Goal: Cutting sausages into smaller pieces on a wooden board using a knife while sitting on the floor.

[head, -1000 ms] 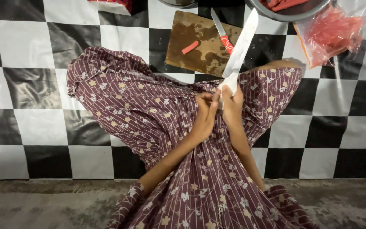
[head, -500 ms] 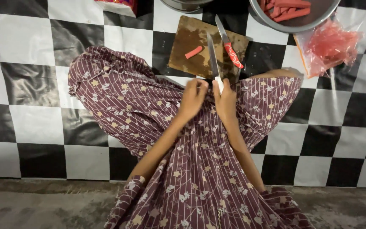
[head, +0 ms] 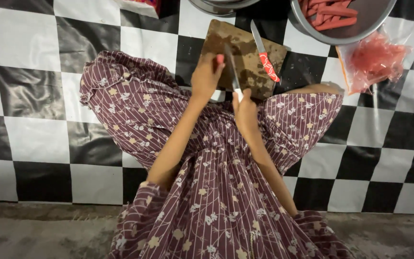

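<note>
the person is sitting on a black-and-white checkered floor (head: pixel 34 43) in a maroon flowered dress (head: pixel 207 192), working at a brown wooden cutting board (head: pixel 247 57). a metal bowl of red sausages (head: pixel 346 19) and a plastic bag (head: pixel 374 60) are lying just beyond. the right hand (head: pixel 245 108), fingers clenched, is gripping a knife (head: pixel 233 72) over the board; the left hand (head: pixel 207 76) is pinching a small red sausage piece (head: pixel 220 58) just beside the blade. with the fingertips this near the edge, a slip is risking a cut. a spare red-handled knife (head: pixel 263 52) is lying loose nearby.
</note>
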